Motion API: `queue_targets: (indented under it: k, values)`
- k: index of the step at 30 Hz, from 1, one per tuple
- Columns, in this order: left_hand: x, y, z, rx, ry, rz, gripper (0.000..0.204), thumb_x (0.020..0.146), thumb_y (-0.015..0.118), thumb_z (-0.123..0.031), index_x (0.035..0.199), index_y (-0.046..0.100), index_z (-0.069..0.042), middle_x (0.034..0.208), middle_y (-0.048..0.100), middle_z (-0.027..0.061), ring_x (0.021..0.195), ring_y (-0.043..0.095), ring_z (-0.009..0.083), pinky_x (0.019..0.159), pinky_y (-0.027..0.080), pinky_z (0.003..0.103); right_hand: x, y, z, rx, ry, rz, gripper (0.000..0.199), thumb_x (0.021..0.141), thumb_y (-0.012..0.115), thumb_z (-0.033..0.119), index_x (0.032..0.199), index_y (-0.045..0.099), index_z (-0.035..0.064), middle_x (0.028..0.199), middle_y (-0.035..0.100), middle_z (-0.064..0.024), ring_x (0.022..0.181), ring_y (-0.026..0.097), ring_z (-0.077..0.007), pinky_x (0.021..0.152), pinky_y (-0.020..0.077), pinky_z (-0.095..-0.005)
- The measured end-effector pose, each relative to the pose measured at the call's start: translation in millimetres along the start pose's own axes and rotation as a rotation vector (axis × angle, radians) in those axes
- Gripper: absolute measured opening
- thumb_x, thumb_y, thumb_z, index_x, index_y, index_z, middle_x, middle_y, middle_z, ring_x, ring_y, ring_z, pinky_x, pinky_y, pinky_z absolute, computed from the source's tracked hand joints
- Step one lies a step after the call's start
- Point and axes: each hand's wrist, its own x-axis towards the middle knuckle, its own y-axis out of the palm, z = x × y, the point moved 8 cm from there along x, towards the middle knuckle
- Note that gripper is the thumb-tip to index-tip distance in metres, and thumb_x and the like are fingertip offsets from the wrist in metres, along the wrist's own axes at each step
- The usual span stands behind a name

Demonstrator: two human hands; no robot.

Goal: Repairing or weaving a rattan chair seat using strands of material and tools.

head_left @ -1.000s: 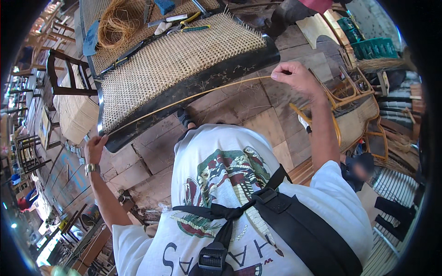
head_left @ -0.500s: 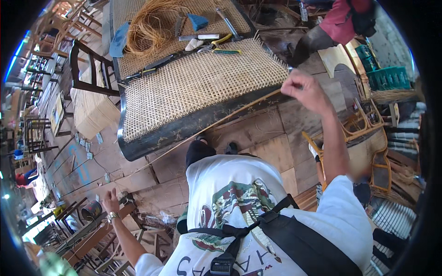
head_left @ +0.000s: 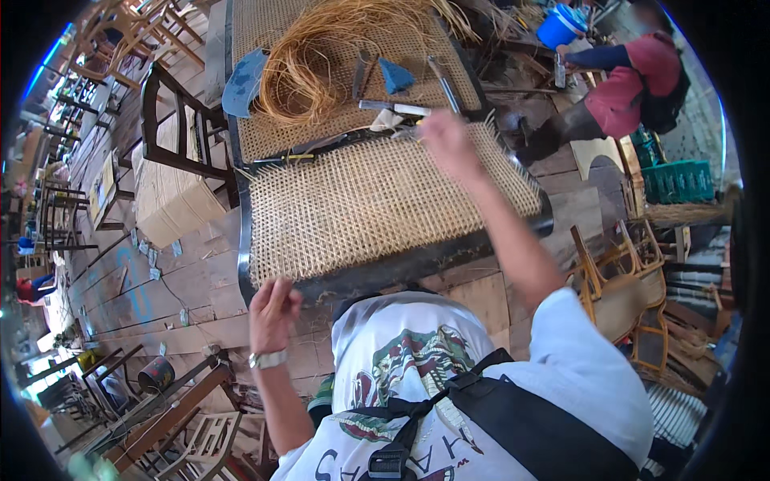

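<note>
A woven cane panel (head_left: 377,204) in a black curved frame lies in front of me. Over its far part is my right hand (head_left: 451,144), closed and slightly blurred, near the pliers; what it grips does not show. At the near left corner of the frame is my left hand (head_left: 275,317), its fingers pinched together; I cannot make out anything between them. Beyond lie a coil of loose cane strands (head_left: 301,76), a hammer (head_left: 443,84), a blue wedge-shaped piece (head_left: 395,76) and a white-ended stick (head_left: 395,107).
A dark wooden chair (head_left: 183,132) and a cardboard-covered block (head_left: 172,188) stand to the left. At the right are chair frames (head_left: 622,280) and a green crate (head_left: 679,182). A person in red (head_left: 634,96) bends at the far right, near a blue bucket (head_left: 561,26).
My right hand has moved left and away over the panel. My left hand has come up to the frame's corner and closed. The long cane strand at my right hand no longer shows clearly.
</note>
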Motion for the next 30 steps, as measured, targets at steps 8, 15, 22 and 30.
queue_targets:
  k: [8, 15, 22, 30]
  values:
    - [103.8, 130.5, -30.7, -0.592, 0.172, 0.157, 0.018, 0.103, 0.053, -0.023, 0.105, 0.060, -0.007, 0.104, 0.068, 0.0086, 0.090, 0.063, 0.0172, 0.077, 0.053, 0.030, -109.9, 145.3, 95.5, 0.522, 0.440, 0.381, 0.030, 0.101, 0.054, 0.023, 0.116, 0.055, -0.0030, 0.096, 0.066, -0.0130, 0.088, 0.064, -0.0204, 0.076, 0.0512, -0.0340]
    - [145.5, 176.1, -17.1, -0.324, 0.057, 0.253, 0.018, 0.104, 0.049, -0.020, 0.108, 0.055, -0.003, 0.096, 0.068, 0.0131, 0.074, 0.069, 0.0196, 0.065, 0.058, 0.032, -118.0, 82.7, 47.3, 0.351, 0.576, 0.395, 0.017, 0.099, 0.057, 0.016, 0.101, 0.063, 0.0003, 0.082, 0.062, -0.0022, 0.072, 0.056, -0.0090, 0.062, 0.0448, -0.0272]
    - [227.3, 161.9, -41.4, -0.286, 0.076, 0.280, 0.020, 0.102, 0.051, -0.017, 0.110, 0.053, 0.001, 0.099, 0.069, 0.0184, 0.083, 0.072, 0.0269, 0.068, 0.063, 0.035, -205.8, -48.7, 23.1, 0.355, 0.857, 0.043, 0.012, 0.097, 0.061, 0.009, 0.104, 0.067, 0.0031, 0.078, 0.055, 0.0072, 0.070, 0.048, -0.0006, 0.061, 0.0377, -0.0180]
    - [237.7, 182.7, -44.1, -0.394, 0.095, 0.463, 0.017, 0.101, 0.056, -0.015, 0.109, 0.057, 0.000, 0.101, 0.070, 0.0157, 0.089, 0.072, 0.0276, 0.075, 0.063, 0.038, -285.2, -110.5, 4.1, 0.365, 0.924, -0.144, 0.008, 0.095, 0.065, 0.008, 0.099, 0.069, 0.0026, 0.076, 0.055, 0.0101, 0.066, 0.044, 0.0018, 0.058, 0.0331, -0.0164]
